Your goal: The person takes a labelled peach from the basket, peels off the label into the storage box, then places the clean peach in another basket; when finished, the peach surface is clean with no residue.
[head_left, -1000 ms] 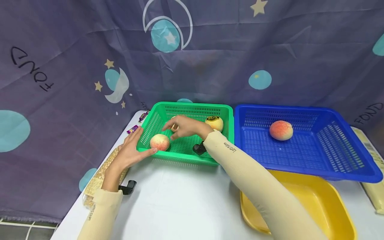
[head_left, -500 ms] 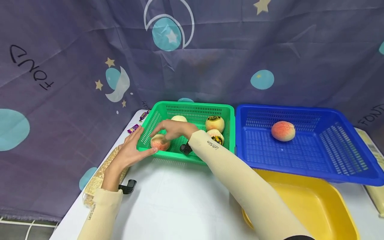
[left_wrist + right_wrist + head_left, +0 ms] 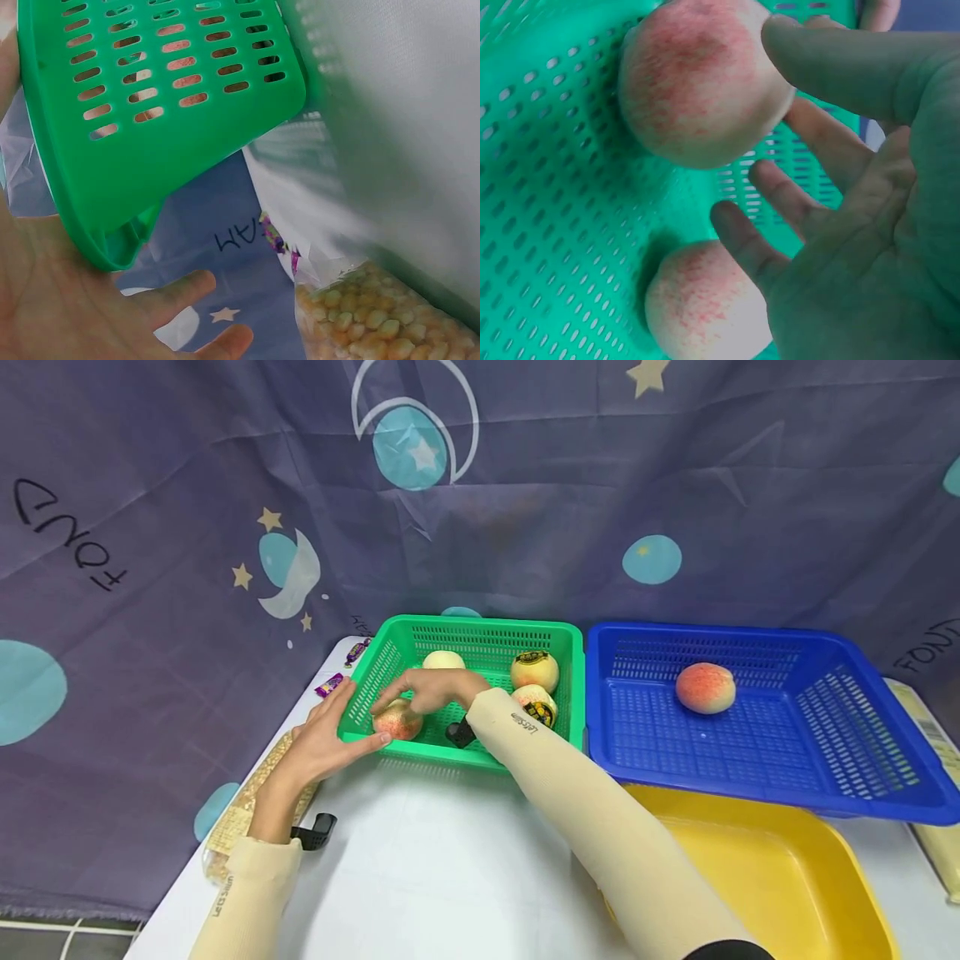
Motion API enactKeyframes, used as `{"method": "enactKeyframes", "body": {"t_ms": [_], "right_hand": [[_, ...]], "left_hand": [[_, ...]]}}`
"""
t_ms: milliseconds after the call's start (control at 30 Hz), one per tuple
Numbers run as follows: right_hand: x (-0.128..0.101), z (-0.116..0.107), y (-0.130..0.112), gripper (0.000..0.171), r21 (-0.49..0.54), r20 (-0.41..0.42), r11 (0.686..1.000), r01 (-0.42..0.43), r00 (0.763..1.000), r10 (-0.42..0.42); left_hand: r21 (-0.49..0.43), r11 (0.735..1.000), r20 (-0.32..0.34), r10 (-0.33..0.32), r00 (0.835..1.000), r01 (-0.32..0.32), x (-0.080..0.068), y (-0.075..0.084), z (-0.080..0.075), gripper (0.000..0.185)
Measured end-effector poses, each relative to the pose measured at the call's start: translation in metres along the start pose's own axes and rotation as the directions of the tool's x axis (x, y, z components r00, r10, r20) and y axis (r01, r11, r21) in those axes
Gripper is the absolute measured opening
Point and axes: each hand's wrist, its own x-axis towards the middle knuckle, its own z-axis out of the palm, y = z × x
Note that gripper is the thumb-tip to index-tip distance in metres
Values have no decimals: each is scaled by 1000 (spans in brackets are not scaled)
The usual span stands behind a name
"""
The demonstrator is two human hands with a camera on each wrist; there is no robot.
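In the head view, my right hand (image 3: 438, 689) reaches into the green basket (image 3: 442, 753) and holds a peach (image 3: 397, 723) at its front left corner. The right wrist view shows the thumb (image 3: 832, 64) on the side of this peach (image 3: 697, 82) and a finger behind it; the other fingers are spread. Below it lies a second peach (image 3: 705, 304). My left hand (image 3: 322, 743) rests against the basket's front left corner, thumb along the front rim and fingers straight along the outer side. Several more peaches, among them one with a dark label (image 3: 534, 671), lie in the basket.
Right of the green basket stands a blue basket (image 3: 720, 785) with one peach (image 3: 705, 687). A yellow tub (image 3: 847, 868) sits in front of it, under my right sleeve. Purple-wrapped sweets (image 3: 330, 685) and a bag of corn kernels (image 3: 240, 818) lie along the left edge.
My right hand has moved left and down from the middle of the green basket onto the front left peach, uncovering the peach behind. My left hand has stayed at the corner.
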Motion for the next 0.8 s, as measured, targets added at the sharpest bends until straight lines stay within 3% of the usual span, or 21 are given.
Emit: {"method": "enactKeyframes", "body": {"t_ms": [133,367,567,700,800], "right_hand": [[-1,0,4,51,-5,-7,1000,-15,1000,15],[-7,-4,8,27,-95,-130,995,-17,992,5],[-13,-6,15,32,-155,-205,988,-21,979,-11],[-17,-7,18,38,-163,-188,986,-34,982,3],[-22,-10,18,56,-178,-138,981,-82,989,58]], "left_hand": [[0,1000,7,3,1000,-3,1,0,0,114],[-22,1000,14,-5,1000,6,-1,-1,-1,114],[-29,1000,14,-7,1000,8,-1,-1,-1,114],[-39,999,17,-6,1000,6,-1,-1,-1,114],[-38,999,20,-7,1000,8,-1,-1,-1,114]]}}
